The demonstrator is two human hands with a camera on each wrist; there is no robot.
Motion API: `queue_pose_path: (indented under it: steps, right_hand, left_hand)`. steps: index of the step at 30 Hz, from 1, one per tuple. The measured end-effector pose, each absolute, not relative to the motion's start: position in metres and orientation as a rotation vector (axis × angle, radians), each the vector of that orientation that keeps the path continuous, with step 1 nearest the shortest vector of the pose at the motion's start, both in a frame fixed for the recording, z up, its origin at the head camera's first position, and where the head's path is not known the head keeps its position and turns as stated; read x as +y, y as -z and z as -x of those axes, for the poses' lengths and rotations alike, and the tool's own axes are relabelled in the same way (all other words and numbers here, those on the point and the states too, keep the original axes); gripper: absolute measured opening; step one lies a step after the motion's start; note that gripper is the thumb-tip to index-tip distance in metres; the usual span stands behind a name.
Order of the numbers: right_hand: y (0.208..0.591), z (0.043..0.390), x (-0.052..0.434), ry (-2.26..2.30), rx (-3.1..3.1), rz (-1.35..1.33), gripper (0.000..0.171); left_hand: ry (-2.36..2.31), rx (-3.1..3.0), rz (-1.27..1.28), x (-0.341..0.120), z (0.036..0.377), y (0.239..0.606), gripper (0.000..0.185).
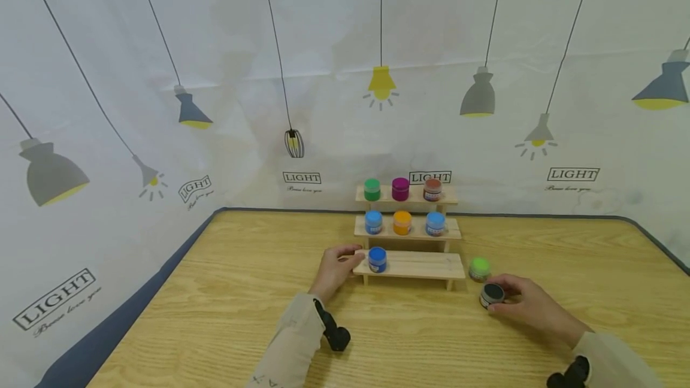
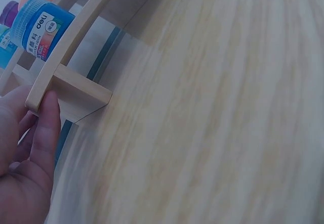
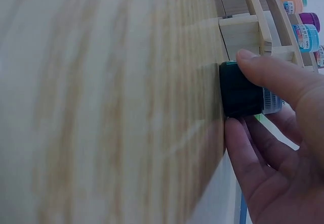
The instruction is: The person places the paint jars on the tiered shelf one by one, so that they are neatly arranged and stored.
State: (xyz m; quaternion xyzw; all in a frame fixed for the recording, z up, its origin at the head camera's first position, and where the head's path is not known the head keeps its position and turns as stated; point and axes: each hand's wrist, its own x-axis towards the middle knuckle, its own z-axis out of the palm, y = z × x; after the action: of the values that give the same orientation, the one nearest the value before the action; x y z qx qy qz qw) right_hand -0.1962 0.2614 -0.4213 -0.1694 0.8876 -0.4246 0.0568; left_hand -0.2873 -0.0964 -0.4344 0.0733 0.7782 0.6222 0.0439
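Observation:
My left hand (image 1: pixel 334 269) grips the left end of the lowest step of a three-step wooden stand (image 1: pixel 423 263), its fingers under the board edge in the left wrist view. Close beside that thumb, a dark blue paint jar (image 1: pixel 377 260) stands on the same step. To the right of the stand, my right hand (image 1: pixel 530 306) pinches a paint jar with a black lid (image 1: pixel 492 294) between thumb and fingers. In the right wrist view the black lid (image 3: pixel 242 90) faces the camera's side and part of the label shows. A light green paint jar (image 1: pixel 479 269) stands on the table just behind it.
The middle step carries two light blue jars (image 1: pixel 373 222) (image 1: pixel 435 224) and an orange jar (image 1: pixel 402 223). On the top step are a green jar (image 1: pixel 372 189), a purple jar (image 1: pixel 401 188) and a brown jar (image 1: pixel 432 189). Behind the wooden table (image 1: pixel 242 292) hangs a lamp-printed cloth (image 1: pixel 334 106).

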Motion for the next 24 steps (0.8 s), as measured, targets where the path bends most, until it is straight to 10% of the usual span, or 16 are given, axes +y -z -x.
queue_pose_path:
  steps: [24]
  right_hand:
    - [0.4168,0.1930,0.2587,1.265,2.734,0.438,0.046]
  left_hand:
    - [-1.901,2.371,-0.218,-0.0965,0.2863,0.4330,0.028]
